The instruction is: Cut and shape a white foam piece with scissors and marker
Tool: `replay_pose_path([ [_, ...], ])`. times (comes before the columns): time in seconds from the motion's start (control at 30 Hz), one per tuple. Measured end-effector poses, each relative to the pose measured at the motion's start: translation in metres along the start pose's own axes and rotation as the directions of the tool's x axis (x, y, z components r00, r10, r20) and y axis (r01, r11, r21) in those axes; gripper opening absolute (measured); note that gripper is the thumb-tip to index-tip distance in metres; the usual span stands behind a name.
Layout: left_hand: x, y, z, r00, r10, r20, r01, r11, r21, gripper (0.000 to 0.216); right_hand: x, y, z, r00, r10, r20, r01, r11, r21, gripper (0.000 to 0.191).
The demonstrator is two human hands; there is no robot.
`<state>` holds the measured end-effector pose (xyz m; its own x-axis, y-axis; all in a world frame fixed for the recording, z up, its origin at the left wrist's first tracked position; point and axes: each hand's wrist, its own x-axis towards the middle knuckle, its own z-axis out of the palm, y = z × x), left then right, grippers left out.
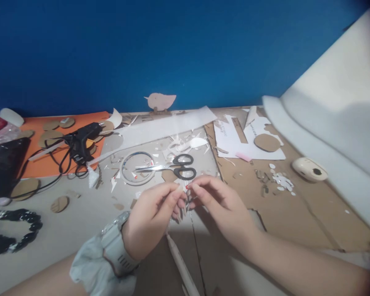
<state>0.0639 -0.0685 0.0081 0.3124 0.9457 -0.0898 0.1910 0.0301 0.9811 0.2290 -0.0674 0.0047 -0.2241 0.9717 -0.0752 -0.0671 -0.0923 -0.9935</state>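
My left hand (154, 216), with a grey watch and a pale scrunchie on the wrist, and my right hand (217, 201) meet at the middle of the table. Both pinch a small cardboard piece (183, 207) held between the fingertips; its shape is mostly hidden by the fingers. Just beyond the hands lie black-handled scissors (175, 166), their blades resting over a roll of clear tape (138, 167). A thin pale stick (181, 267) lies on the table under my hands.
A black glue gun (82, 142) with its cord sits on an orange sheet (46, 164) at the left among cardboard discs. White paper with a cardboard circle (267, 142) lies at back right, a cream device (309, 169) further right. Black beads (12, 230) lie at the left edge.
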Motion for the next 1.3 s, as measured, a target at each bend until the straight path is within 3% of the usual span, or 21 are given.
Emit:
replay_pose_path([
  [0.53, -0.0012, 0.0044, -0.0002, 1.0, -0.021, -0.001, 0.021, 1.0, -0.008, 0.022, 0.0004, -0.0036, 0.0013, 0.999, 0.036, 0.022, -0.036, 0.999, -0.012, 0.01],
  [0.73, 0.0006, 0.0062, -0.0003, 0.999, -0.037, 0.016, 0.038, 0.992, -0.119, 0.023, 0.0013, -0.0064, 0.0021, 0.999, 0.038, 0.034, -0.036, 0.998, -0.051, 0.011],
  [0.97, 0.0017, 0.0085, -0.0064, 0.989, -0.069, 0.128, 0.105, 0.949, -0.298, 0.027, -0.001, -0.0027, 0.001, 0.999, -0.041, 0.036, 0.047, 0.98, -0.194, 0.01],
  [1.3, -0.0068, 0.0057, -0.0028, 0.999, 0.025, 0.036, -0.021, 0.995, -0.102, 0.025, -0.0005, -0.0001, -0.0012, 0.999, -0.032, -0.014, 0.029, 0.985, -0.168, 0.009],
])
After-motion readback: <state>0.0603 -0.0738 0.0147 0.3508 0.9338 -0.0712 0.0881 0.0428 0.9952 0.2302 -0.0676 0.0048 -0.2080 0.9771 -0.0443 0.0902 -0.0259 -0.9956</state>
